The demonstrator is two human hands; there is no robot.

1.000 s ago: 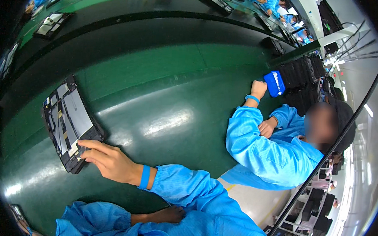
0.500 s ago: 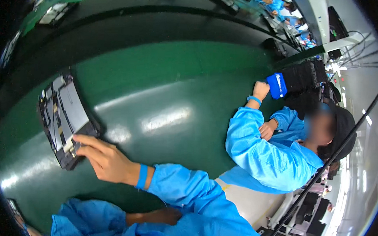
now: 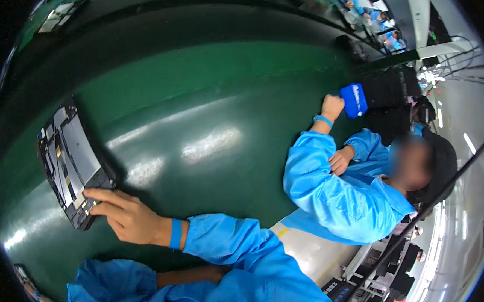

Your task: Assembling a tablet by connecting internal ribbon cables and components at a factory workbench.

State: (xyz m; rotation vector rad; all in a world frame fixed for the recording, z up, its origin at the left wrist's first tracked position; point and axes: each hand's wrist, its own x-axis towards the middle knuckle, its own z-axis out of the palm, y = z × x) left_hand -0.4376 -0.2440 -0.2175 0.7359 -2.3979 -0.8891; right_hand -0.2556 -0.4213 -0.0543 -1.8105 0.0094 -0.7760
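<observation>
An opened tablet-like device (image 3: 69, 161) lies on the green table (image 3: 212, 95) at the left, its dark frame and grey inner plate showing. My right hand (image 3: 131, 219) reaches left across the table, with its fingers pressed on the device's near corner. A blue band sits on that wrist below a blue sleeve. Of my left arm I see only a bare forearm (image 3: 191, 277) tucked under the right sleeve. The left hand itself is hidden.
A co-worker in a blue coat (image 3: 338, 194) leans on the table at the right, one hand (image 3: 332, 107) raised beside a blue block (image 3: 354, 99) and a stack of black trays (image 3: 390, 87). More devices (image 3: 57, 13) lie far back left.
My right hand has slid the device a little to the left and turned it. The co-worker's raised hand stays by the blue block.
</observation>
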